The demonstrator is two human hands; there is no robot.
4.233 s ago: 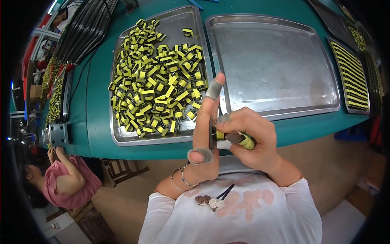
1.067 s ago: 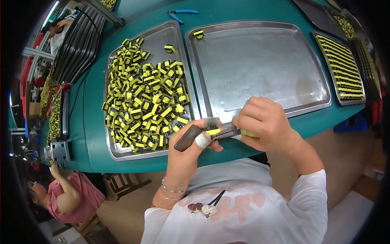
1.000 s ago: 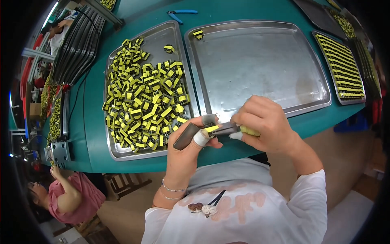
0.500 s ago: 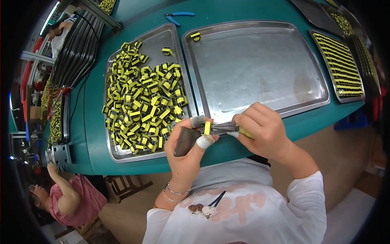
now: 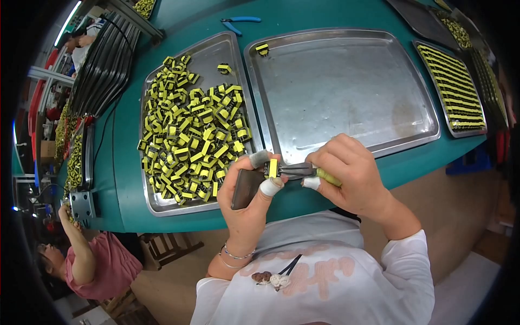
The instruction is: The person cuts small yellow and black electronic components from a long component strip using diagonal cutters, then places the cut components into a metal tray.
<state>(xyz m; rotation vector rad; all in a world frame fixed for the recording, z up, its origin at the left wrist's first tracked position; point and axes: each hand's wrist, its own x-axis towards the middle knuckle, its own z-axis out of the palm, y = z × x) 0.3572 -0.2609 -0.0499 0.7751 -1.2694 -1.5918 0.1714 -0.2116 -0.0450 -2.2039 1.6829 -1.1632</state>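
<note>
Between the taped forefinger and thumb of my left hand (image 5: 246, 203) is a small yellow-and-black transformer (image 5: 273, 168). A dark, flat rectangular piece (image 5: 247, 188) also rests inside that hand, against the palm; its kind is not clear. My right hand (image 5: 349, 170) is closed round pliers (image 5: 298, 170) with dark tapered jaws and a yellow-green grip. The jaw tips are at the transformer's right side, where fingertips partly hide the contact. Both hands are above the table's near edge, in front of the trays.
A metal tray (image 5: 150, 201) at left carries a heap of similar transformers. The larger tray (image 5: 346, 92) beside it has one transformer (image 5: 262, 50) in its far left corner. Blue-handled cutters (image 5: 241, 23) lie behind. Rows of transformers fill a tray (image 5: 454, 89) at right. A co-worker (image 5: 103, 265) sits at left.
The pliers have turned slightly in my right hand, showing more of the jaws and grip. The transformer has shifted a little left. The co-worker's hand at the left has moved.
</note>
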